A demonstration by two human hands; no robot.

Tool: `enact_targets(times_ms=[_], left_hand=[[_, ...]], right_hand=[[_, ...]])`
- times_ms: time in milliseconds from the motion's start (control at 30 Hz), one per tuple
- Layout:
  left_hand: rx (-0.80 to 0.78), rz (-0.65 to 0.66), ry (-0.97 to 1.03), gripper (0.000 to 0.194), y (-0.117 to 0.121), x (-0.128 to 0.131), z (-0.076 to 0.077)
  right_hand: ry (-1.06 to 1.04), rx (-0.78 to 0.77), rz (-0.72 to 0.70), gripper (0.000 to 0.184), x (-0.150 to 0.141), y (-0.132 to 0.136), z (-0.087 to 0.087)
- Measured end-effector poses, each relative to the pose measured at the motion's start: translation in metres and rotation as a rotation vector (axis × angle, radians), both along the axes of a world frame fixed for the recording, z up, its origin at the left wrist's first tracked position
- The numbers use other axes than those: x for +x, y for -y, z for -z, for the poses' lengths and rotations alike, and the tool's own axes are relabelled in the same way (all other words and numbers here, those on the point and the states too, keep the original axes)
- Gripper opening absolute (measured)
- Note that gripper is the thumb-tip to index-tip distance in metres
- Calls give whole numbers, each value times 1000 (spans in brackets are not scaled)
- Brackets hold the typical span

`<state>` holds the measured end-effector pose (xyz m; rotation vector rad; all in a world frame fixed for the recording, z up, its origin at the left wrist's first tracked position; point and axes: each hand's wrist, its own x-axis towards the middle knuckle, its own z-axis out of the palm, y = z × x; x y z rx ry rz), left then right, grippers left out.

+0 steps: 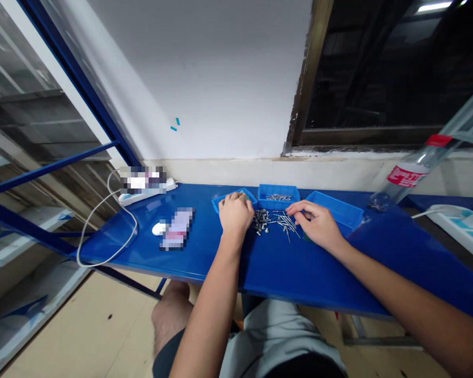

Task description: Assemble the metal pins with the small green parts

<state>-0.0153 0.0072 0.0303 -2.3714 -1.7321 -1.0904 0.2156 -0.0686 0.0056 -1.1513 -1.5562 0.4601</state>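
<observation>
Silver slim metal pins (pixel 287 222), loose on blue table (pixel 276 268), right of stubby dark metal screws (pixel 261 219): possible mixing from careless sweep by right hand (pixel 314 223), fingers curled, hold unclear. Left hand (pixel 237 212) over left blue plastic tray (pixel 253 197), grip hidden.

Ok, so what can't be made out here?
All in the head view:
Left blue tray: contents mostly hidden by the left hand.
What the right hand pinches, if anything: too small to tell.
Pale purple item, left of the hands: pixelated.
White object, far right: cut by the edge.
</observation>
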Motion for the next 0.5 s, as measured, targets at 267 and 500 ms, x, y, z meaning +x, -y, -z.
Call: enact_targets(times_ms=[267,500], left_hand=[[5,33,-20,38,1,11,13],[104,87,57,45,2,12,13]], right_hand=[[349,81,-52,19,2,-2,2],[662,59,-251,48,-1,-3,15]])
